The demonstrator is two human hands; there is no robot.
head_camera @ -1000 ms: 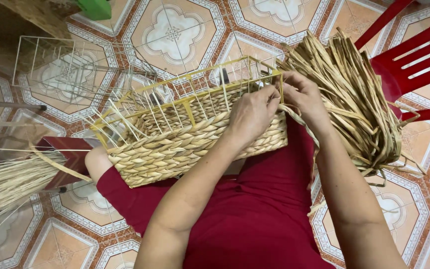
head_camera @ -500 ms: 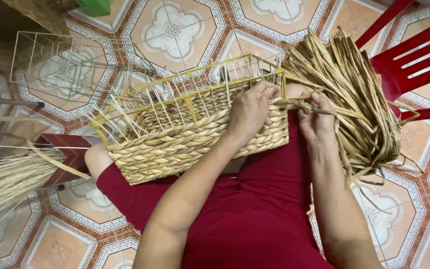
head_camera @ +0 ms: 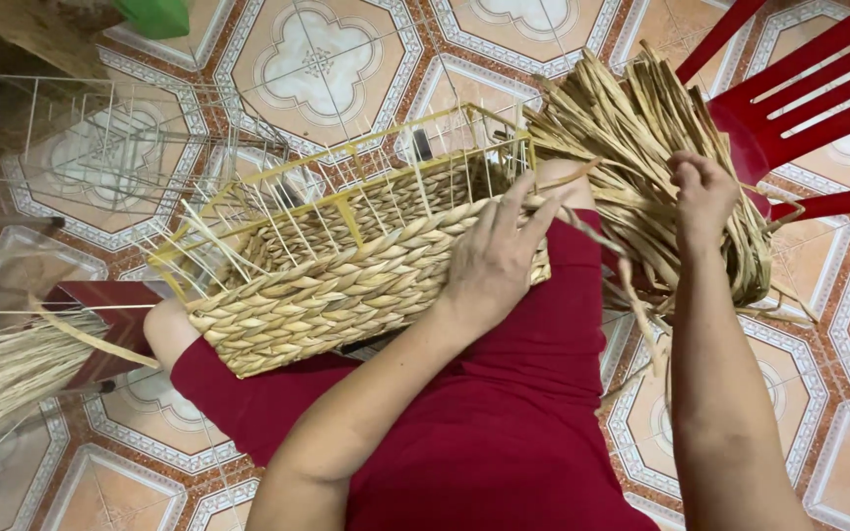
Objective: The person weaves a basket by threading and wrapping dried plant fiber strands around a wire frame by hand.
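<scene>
Head view: left hand [head_camera: 492,258] lies flat on woven basket [head_camera: 346,285]; right hand [head_camera: 702,197] grips straw bundle [head_camera: 641,147] beside it.

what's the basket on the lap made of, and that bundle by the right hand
Basket: a thin wire frame, seemingly yellow-coated metal, with braided tan plant fibre woven up the lower walls; matte, plaited texture. The left hand rests on the weave. Bundle: flat, dry, straw-coloured strips, likely the same fibre unbraided, gripped by the right hand. Exact plant cannot be told.
</scene>
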